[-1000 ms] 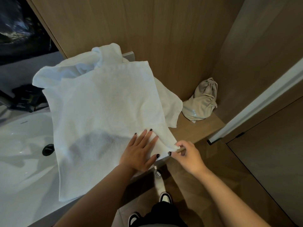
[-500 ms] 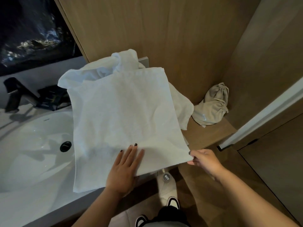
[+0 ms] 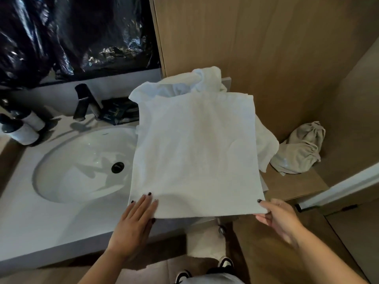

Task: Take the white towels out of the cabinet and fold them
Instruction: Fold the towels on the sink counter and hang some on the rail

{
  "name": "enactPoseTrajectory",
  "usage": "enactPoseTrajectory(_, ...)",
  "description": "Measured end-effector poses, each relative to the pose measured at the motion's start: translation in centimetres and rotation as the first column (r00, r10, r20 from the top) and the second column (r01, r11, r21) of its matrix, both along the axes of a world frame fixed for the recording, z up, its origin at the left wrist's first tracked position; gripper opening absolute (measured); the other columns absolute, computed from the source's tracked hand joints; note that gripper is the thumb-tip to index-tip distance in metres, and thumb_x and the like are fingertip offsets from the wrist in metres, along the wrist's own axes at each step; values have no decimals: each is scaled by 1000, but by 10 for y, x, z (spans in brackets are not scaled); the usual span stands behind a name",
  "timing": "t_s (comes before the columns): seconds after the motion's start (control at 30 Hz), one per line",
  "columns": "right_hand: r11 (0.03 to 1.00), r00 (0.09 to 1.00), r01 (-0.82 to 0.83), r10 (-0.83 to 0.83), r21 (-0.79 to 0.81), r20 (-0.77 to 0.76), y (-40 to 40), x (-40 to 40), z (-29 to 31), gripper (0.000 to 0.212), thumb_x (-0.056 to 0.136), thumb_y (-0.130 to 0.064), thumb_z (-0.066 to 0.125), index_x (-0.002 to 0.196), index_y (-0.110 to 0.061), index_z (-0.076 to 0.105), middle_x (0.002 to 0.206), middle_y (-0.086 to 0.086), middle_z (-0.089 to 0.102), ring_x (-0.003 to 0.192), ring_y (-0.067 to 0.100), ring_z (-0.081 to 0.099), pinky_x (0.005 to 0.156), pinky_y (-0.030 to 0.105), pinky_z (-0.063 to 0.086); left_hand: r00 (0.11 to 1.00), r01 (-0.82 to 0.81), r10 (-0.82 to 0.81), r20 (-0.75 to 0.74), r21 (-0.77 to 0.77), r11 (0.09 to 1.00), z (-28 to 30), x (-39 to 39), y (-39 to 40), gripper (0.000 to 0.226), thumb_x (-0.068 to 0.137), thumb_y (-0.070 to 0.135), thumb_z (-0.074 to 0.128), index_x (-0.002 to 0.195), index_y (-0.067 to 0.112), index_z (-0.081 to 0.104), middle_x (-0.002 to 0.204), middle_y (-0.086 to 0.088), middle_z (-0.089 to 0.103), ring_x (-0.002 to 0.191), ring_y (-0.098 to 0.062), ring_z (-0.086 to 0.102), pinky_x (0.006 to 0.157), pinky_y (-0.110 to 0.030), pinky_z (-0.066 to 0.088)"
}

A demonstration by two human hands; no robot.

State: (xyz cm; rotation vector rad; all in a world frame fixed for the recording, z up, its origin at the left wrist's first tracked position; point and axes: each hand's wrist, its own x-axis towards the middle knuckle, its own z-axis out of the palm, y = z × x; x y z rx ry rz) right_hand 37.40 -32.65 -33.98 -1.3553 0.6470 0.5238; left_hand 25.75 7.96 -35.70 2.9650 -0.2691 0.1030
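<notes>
White towel lies flat in centre frame, folded to a rectangle, left part overhanging the sink, near edge running along the counter front at lower centre. Bunched second towel sits under its far edge, upper centre, against the wood panel. Right of the towel a bare strip of wooden shelf, then a beige drawstring bag at right, near but apart from the towel. Faucet and two bottles at left, well apart from the towel. Left hand flat, fingers straight and together, pressing the near left corner. Right hand pinches the near right corner, thumb on top, fingers curled under the edge. Floor and shoes at bottom centre.
</notes>
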Motion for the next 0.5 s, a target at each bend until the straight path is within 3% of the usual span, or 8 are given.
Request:
enactPoseTrajectory(0.17, 998, 988, -6, 16, -63, 151, -6, -12, 11, 7, 92, -2, 60, 94, -7, 55, 104, 16, 72, 92, 29, 72, 62, 30, 59, 995, -96, 96, -14, -24, 995, -3, -12, 6, 53, 95, 34, 41, 142, 11, 50, 149, -13, 47, 137, -32, 45, 115, -44, 35)
enactPoseTrajectory(0.3, 998, 971, 62, -66, 24, 230, -5, -36, 20, 20, 97, -3, 51, 102, -14, 67, 110, 10, 70, 101, 30, 66, 64, 31, 59, 993, -107, 111, 33, -117, 987, 1, -17, 4, 42, 79, 7, 77, 120, 2, 69, 127, -17, 65, 115, -35, 65, 97, -51, 46)
enactPoseTrajectory(0.43, 991, 955, 132, -133, 22, 265, -1, -62, 27, 25, 99, -2, 47, 103, -9, 71, 119, 14, 64, 106, 32, 62, 65, 30, 61, 956, -292, 285, -72, -359, 887, 6, -24, 6, 36, 92, 3, 64, 128, 12, 67, 137, -4, 60, 127, -23, 57, 108, -33, 39)
enactPoseTrajectory(0.5, 991, 950, 137, -130, -6, 284, 2, -72, 31, 25, 99, -2, 47, 105, -8, 71, 120, 14, 63, 107, 31, 63, 71, 33, 61, 937, -333, 342, -70, -470, 818, 7, -28, 10, 35, 93, 1, 61, 125, 14, 69, 133, -1, 63, 122, -19, 59, 106, -28, 38)
